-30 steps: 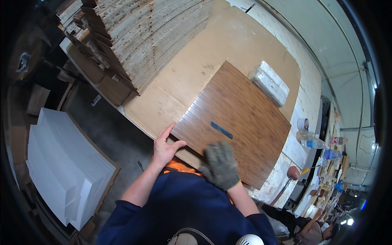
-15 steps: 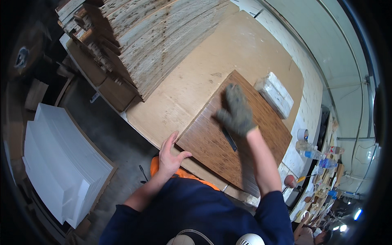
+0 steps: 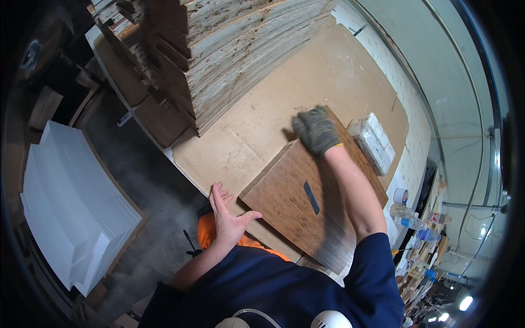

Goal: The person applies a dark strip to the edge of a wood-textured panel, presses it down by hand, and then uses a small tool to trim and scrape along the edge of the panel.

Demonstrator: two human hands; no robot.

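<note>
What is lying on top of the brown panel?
A dark flat strip lies on the brown panel. What the gloved right hand and its forearm cover there cannot be seen.

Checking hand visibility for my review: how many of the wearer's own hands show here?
2: the bare left hand by the left corner of the brown board; the gloved right hand at its far end.

Bench point(image 3: 418, 117): bright, fairly sharp
Brown board point(image 3: 281, 188): soft dark shadow alongside the right forearm point(image 3: 354, 188)
Floor point(image 3: 158, 188): dim and grey
Lamps point(image 3: 465, 303): small white glare, lower right
Wall point(image 3: 451, 82): straight edges bowed by the fisheye
Upper left: near-black, details lost
</note>
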